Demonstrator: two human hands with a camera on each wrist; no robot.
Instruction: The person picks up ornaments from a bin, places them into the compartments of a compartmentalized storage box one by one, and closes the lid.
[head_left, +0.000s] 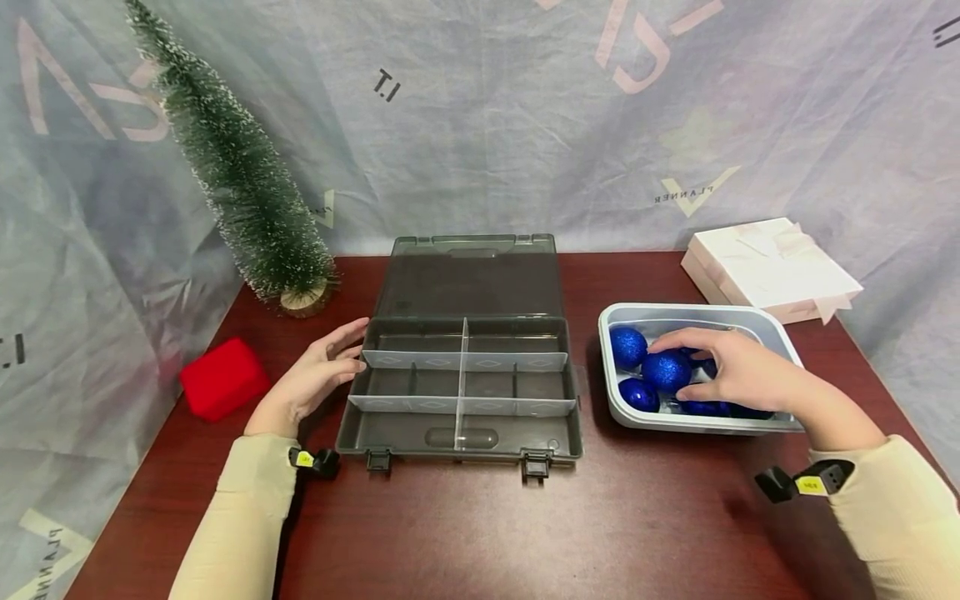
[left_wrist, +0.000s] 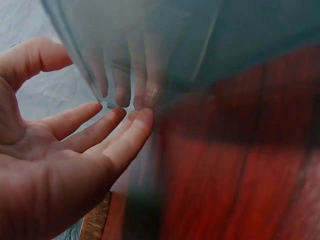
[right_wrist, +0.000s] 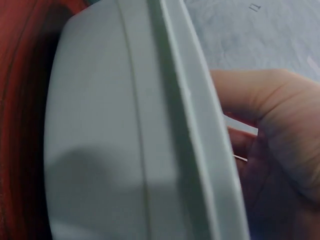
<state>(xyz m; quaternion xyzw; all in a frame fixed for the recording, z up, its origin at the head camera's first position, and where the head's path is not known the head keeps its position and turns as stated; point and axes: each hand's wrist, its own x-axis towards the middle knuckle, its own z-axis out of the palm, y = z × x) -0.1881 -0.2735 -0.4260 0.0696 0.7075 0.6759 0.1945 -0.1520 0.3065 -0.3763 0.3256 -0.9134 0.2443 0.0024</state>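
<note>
My right hand (head_left: 750, 375) reaches into a pale grey plastic bin (head_left: 615, 408) and pinches a glittery blue Christmas ball (head_left: 666, 372) between thumb and fingers. More blue balls lie around it, among them a glittery one (head_left: 627, 347) and a shiny one (head_left: 638, 395). In the right wrist view the bin's wall (right_wrist: 95, 115) hides the fingertips and the balls. On the other side, my left hand (head_left: 318, 375) has its fingers extended, fingertips at the left side of a smoky clear compartment case (head_left: 457, 457). The case lies with its lid (head_left: 468, 283) raised; white dividers (head_left: 405, 403) split its inside.
A small frosted Christmas tree (head_left: 240, 175) on a wooden base leans at the back left, with a red box (head_left: 225, 379) in front of it. At the back right sits a pale gift box (head_left: 772, 267) with a bow. Printed cloth (head_left: 480, 125) hangs behind the table.
</note>
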